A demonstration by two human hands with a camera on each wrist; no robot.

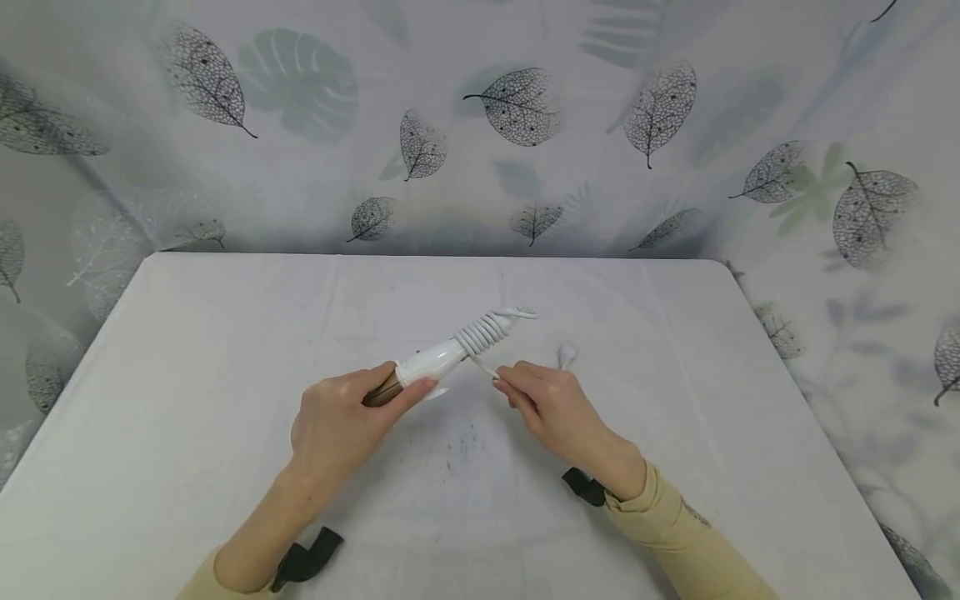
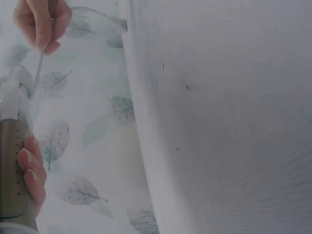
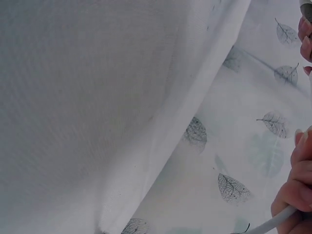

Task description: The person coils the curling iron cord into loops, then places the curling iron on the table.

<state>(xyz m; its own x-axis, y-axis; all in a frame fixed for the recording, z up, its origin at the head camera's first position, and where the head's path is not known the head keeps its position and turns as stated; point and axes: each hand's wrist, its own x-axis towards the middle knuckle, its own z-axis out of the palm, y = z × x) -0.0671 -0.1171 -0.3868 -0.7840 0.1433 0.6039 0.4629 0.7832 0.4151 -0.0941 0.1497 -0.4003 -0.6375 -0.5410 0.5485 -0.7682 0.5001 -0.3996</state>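
Observation:
A hair styling iron (image 1: pixel 432 362), with a white handle and a gold-brown end, is held tilted above the table. My left hand (image 1: pixel 337 421) grips it around the gold-brown part, which shows a row of small dark dots in the left wrist view. White cord (image 1: pixel 482 333) is wound in several turns around the handle. My right hand (image 1: pixel 558 408) pinches the cord's loose stretch, which runs taut from the handle to the fingertips. Beyond that hand the white plug end (image 1: pixel 567 354) shows. In the right wrist view, the cord (image 3: pixel 273 222) passes out of the curled fingers.
A white-covered table (image 1: pixel 187 375) lies beneath both hands, with small dark marks near its middle. Behind and beside it hangs a leaf-patterned cloth (image 1: pixel 450 183). Black straps (image 1: pixel 307 557) sit at both wrists.

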